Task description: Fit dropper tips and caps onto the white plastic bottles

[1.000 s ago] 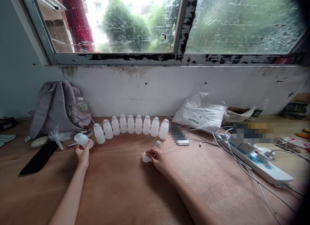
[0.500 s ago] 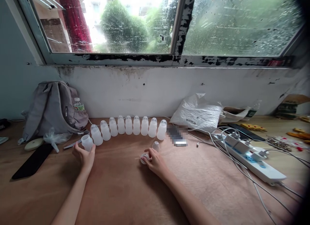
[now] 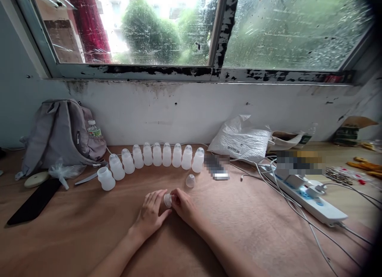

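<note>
Between my hands, just over the table, is a small clear baby bottle collar (image 3: 168, 200). Its left side sits against the fingertips of my left hand (image 3: 151, 211), with the thumb below it. My right hand (image 3: 183, 205) pinches the collar from the right, its fingers curled. Behind the right hand a clear bottle cap (image 3: 190, 181) stands on the table. An uncapped frosted bottle (image 3: 106, 179) stands open-topped at the left end of a curved row. Several capped baby bottles (image 3: 157, 155) make up the rest of the row.
A grey backpack (image 3: 61, 133), plastic bag (image 3: 64, 171) and black flat case (image 3: 34, 203) lie left. A silvery mailer bag (image 3: 240, 139) rests against the wall. To the right, a white power strip (image 3: 325, 211) trails cables over the wooden table (image 3: 253, 237).
My left hand has let go of the uncapped bottle and moved right to the collar. My right hand has brought the collar slightly left and nearer to me, away from the cap.
</note>
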`<state>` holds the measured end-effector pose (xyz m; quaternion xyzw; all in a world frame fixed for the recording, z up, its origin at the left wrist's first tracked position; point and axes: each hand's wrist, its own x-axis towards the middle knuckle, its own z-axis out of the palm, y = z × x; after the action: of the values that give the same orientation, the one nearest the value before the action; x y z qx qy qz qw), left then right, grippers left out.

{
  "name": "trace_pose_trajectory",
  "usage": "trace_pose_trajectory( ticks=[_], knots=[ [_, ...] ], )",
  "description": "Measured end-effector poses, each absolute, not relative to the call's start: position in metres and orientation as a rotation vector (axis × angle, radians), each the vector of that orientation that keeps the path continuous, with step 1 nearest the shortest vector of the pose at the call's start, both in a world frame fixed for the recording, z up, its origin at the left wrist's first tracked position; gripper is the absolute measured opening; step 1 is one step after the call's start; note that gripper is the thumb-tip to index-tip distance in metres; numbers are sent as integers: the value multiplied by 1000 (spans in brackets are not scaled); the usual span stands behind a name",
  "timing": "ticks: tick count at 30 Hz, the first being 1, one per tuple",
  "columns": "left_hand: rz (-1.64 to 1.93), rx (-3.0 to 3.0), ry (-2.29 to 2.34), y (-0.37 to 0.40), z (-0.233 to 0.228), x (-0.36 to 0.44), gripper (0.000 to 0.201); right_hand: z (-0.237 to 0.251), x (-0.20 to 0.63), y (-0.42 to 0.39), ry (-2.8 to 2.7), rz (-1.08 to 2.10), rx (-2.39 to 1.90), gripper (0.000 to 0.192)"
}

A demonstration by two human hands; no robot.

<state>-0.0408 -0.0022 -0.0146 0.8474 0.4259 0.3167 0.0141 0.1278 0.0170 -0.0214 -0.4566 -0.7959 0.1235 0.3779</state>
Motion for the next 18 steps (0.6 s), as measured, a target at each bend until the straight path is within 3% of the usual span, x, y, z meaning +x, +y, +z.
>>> trace_pose_trajectory(
  ticks=[4,18],
  knots=[
    [960,2651,1308,-2,-12,-40,38,-23,123,14,-2048,298,-1100,19],
    [876,2643,1406,5,-8,-51,38,-28,120,18,-1995,334,-1097,21]
  ],
)
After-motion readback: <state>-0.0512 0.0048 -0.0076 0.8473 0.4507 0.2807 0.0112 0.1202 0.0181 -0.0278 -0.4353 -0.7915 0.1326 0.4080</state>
